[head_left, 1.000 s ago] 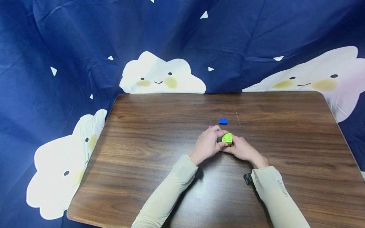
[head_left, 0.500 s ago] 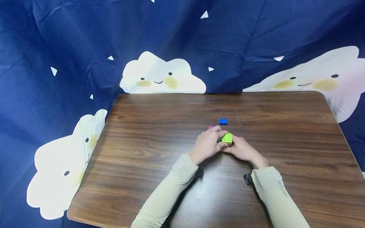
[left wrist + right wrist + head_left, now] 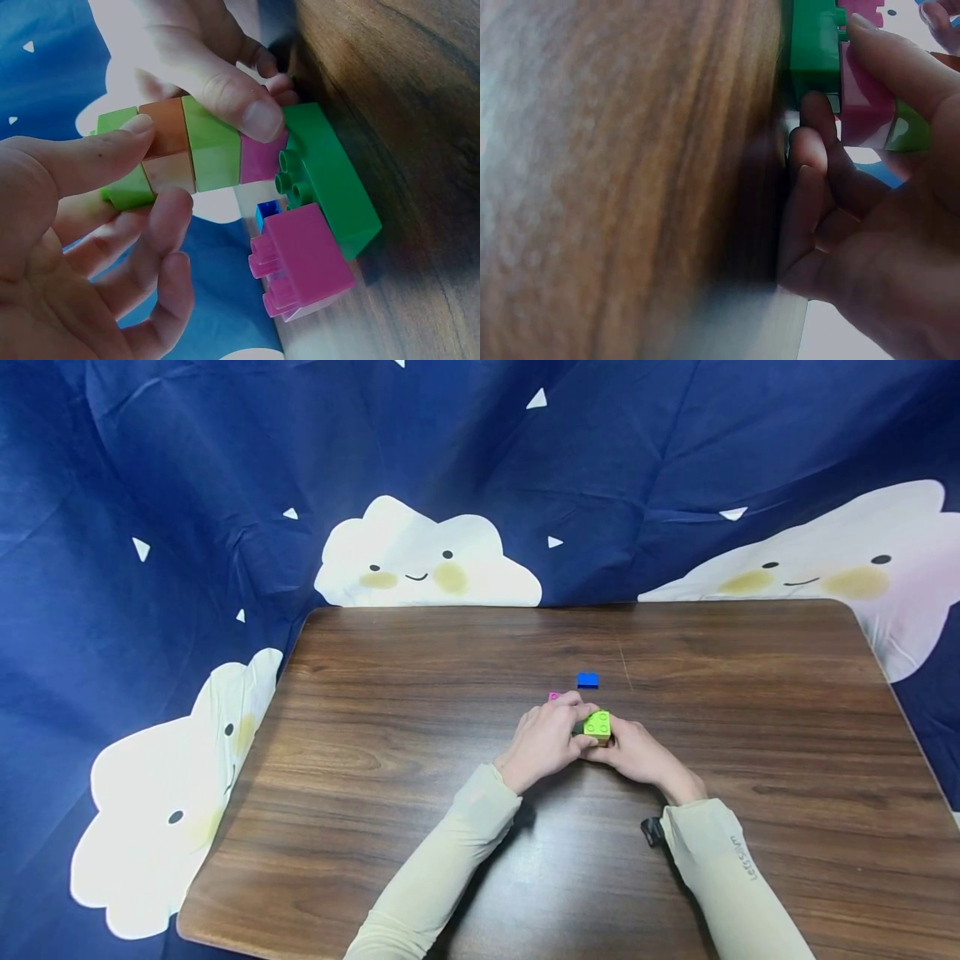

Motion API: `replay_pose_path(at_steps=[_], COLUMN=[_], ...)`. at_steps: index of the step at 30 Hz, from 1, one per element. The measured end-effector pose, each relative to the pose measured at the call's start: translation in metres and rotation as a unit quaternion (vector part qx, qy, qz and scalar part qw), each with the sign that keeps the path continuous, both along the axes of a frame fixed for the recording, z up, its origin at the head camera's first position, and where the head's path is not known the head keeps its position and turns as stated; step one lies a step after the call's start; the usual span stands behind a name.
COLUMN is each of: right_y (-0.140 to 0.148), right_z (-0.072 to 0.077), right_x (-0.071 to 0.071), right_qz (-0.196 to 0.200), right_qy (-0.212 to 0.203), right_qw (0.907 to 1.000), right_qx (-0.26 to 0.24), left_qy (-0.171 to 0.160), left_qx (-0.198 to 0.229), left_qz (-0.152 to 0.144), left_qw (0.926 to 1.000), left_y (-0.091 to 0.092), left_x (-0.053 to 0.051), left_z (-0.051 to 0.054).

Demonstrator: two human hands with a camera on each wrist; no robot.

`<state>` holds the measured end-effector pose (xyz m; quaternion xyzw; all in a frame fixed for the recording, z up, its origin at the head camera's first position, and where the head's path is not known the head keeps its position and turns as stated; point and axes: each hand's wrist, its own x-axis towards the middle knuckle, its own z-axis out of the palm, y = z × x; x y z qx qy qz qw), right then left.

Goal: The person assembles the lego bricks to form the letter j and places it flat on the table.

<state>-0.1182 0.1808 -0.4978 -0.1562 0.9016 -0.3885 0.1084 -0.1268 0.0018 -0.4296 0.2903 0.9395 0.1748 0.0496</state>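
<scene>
A tower of toy building blocks stands on the table, both hands at it. Its long green base block point(image 3: 334, 180) carries a pink block point(image 3: 262, 159), a lime block point(image 3: 214, 142), an orange-brown block point(image 3: 166, 129) and a lime top block point(image 3: 597, 724). My left hand point(image 3: 545, 739) pinches the upper part, thumb on the orange-brown block. My right hand point(image 3: 637, 752) grips low down, its thumb across the lower lime and pink blocks, fingers behind. A separate-looking pink block point(image 3: 311, 247) stands beside the base; whether they touch, I cannot tell.
A blue block point(image 3: 587, 680) lies on the brown wooden table point(image 3: 390, 693) behind the hands. Dark blue cloth point(image 3: 450, 443) with white clouds hangs along the table's back and left edges.
</scene>
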Motion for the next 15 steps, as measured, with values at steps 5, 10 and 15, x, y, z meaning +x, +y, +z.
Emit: replay_pose_path(at_steps=[5,10,15], right_y=[0.0002,-0.0001,0.0001], right_z=[0.0015,0.0029,0.003], right_x=[0.0006,0.001,0.0009], right_qz=[-0.002,-0.005,-0.005], right_qy=[-0.005,-0.013,-0.021], right_qw=[1.0,0.9999,0.9998], right_qx=[-0.003,-0.001,-0.002], left_qy=[-0.002,-0.005,-0.015], left_qx=[0.005,0.004,0.009], left_qz=[-0.001,0.0,0.008], left_qw=[1.0,1.0,0.9998], left_y=[-0.0001,0.0,0.0011], left_x=[-0.0007,-0.0007,-0.0004], left_z=[-0.0005,-0.0013,-0.0025])
